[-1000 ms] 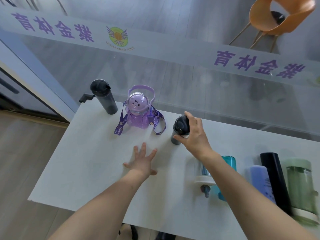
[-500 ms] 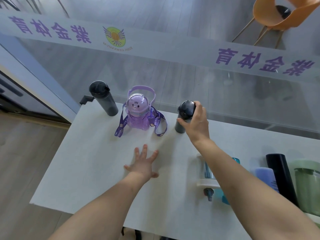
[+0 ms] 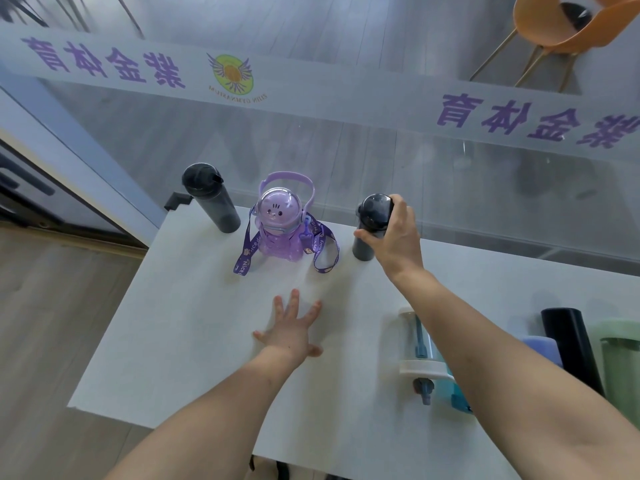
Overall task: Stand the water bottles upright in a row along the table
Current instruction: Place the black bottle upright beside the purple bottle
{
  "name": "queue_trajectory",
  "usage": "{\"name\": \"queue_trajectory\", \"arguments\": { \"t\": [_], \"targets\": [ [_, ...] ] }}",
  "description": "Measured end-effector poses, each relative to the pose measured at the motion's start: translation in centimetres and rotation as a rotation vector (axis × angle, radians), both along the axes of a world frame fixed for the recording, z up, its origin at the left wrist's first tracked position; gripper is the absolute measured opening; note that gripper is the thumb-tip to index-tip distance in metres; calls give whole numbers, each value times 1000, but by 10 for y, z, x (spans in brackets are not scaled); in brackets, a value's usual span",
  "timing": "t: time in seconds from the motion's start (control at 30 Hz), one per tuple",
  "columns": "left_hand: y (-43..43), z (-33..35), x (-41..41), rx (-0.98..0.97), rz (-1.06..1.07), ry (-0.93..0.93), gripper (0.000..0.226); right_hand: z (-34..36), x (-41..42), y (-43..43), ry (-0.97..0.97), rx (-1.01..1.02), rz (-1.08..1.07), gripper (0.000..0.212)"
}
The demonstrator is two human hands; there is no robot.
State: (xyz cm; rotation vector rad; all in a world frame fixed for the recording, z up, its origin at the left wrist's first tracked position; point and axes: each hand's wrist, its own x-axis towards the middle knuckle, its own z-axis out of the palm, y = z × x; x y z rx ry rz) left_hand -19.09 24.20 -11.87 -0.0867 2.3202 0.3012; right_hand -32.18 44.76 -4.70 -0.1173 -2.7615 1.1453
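Note:
Along the far edge of the white table (image 3: 194, 341) stand a dark grey bottle (image 3: 212, 198) and a purple cartoon bottle with a strap (image 3: 280, 220). To their right a second grey bottle with a black cap (image 3: 369, 225) stands upright, and my right hand (image 3: 393, 237) grips it just below the cap. My left hand (image 3: 291, 327) lies flat on the table with fingers spread, holding nothing. At the right several bottles lie on their sides: a clear one with a white lid (image 3: 417, 351), a teal one (image 3: 459, 393), a blue one (image 3: 540, 348), a black one (image 3: 571, 344) and a green one (image 3: 620, 358), partly hidden by my right forearm.
A glass wall with purple lettering (image 3: 346, 143) rises directly behind the table's far edge. An orange chair (image 3: 568, 26) stands beyond the glass. Wooden floor (image 3: 52, 323) lies to the left of the table.
My right hand has carried the grey bottle away from me toward the glass, in line with the two standing bottles. My left hand has stayed flat on the table.

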Motion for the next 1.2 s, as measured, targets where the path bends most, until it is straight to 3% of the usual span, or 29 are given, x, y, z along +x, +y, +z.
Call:
{"name": "queue_trajectory", "arguments": {
  "t": [0.7, 0.93, 1.07, 1.2],
  "targets": [
    [0, -5, 2, 4, 3, 8, 103, 6, 1, -2, -34, -66, -16, 88],
    [-1, -4, 1, -3, -7, 4, 104, 9, 20, 15, -70, -129, -12, 118],
    [0, -2, 2, -21, -28, -3, 103, 7, 56, 45, -34, -14, 29, 87],
    [8, -2, 5, -72, -39, 51, 104, -2, 107, 86, -57, 123, 289, 49]
  ]
}}
